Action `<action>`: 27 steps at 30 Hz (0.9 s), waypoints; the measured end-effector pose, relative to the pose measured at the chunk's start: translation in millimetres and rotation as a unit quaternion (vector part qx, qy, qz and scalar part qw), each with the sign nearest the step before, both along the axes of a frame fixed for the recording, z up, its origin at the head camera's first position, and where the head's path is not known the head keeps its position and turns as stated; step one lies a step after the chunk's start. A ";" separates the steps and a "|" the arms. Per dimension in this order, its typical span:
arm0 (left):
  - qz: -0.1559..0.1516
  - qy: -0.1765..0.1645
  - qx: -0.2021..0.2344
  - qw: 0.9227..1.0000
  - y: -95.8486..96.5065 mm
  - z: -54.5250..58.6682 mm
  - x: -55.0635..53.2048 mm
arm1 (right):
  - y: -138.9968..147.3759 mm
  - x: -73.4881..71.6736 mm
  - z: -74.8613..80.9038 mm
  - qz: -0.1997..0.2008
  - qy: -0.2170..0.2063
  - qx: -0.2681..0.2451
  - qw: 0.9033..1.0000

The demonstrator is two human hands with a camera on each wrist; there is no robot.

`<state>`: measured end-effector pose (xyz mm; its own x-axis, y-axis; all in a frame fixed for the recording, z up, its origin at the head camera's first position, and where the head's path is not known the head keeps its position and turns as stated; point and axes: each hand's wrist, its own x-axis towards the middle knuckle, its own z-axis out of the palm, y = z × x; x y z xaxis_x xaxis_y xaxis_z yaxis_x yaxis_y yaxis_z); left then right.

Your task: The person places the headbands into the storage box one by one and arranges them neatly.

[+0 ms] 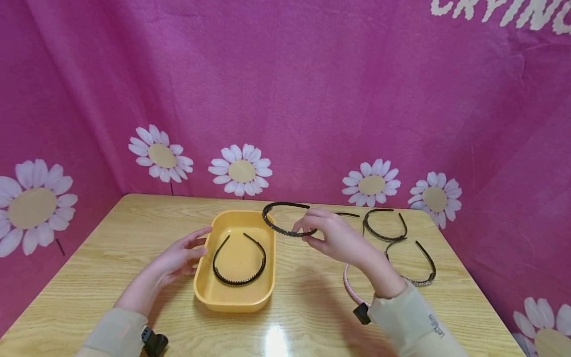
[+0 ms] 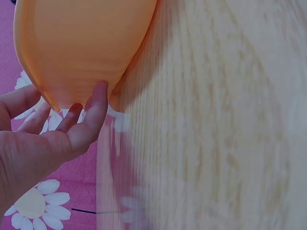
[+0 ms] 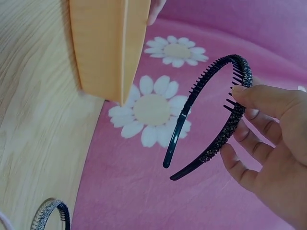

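My right hand (image 1: 332, 235) pinches a black headband (image 1: 285, 232) between thumb and fingers, holding it up beside the right rim of a yellow tray (image 1: 236, 305). In the right wrist view this headband (image 3: 218, 139) shows dark sparkling beads along its band and small comb teeth inside. A second black toothed headband (image 1: 238, 283) lies in the tray, its tips toward the back. At the tray's left wall is my left hand (image 1: 178, 255); the left wrist view has its fairly straight fingertips (image 2: 100, 91) against the outside of the tray (image 2: 86, 52).
Right of the tray, several headbands lie on the wooden table (image 1: 303, 317): a black one (image 1: 379, 237), one with a glittery band (image 1: 421, 282) and a pink one (image 1: 350, 287), partly behind my right arm. A pink flowered cloth (image 1: 285, 99) hangs behind the table.
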<state>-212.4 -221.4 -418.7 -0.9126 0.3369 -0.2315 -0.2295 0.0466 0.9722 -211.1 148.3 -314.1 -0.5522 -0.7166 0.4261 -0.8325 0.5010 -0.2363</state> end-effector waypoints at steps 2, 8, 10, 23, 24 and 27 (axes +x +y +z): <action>0.000 0.000 0.000 1.000 -0.2 0.1 0.0 | -3.3 1.9 1.6 0.011 0.005 -0.001 1.000; -0.001 -0.001 -0.002 1.000 -0.3 0.4 0.4 | -12.6 5.4 2.3 0.039 0.019 -0.012 0.999; -0.001 -0.001 -0.001 1.000 -0.4 0.6 0.5 | -16.1 6.5 1.6 0.047 0.025 -0.015 0.998; -0.009 0.006 0.005 1.000 0.1 1.5 0.3 | -40.0 4.4 -11.5 0.150 0.055 -0.038 0.986; -0.006 0.004 0.005 1.000 0.2 1.4 0.4 | -41.7 3.6 -12.9 0.157 0.055 -0.038 0.985; -0.004 0.002 0.002 1.000 0.1 1.7 0.7 | -46.3 0.9 -18.1 0.172 0.053 -0.034 0.983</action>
<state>-211.7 -221.3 -417.0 -0.9109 0.3455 -0.2254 -0.2243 0.0439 0.9735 -210.2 102.0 -332.2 -0.2327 -0.8208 0.5217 -0.9716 0.1725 -0.1621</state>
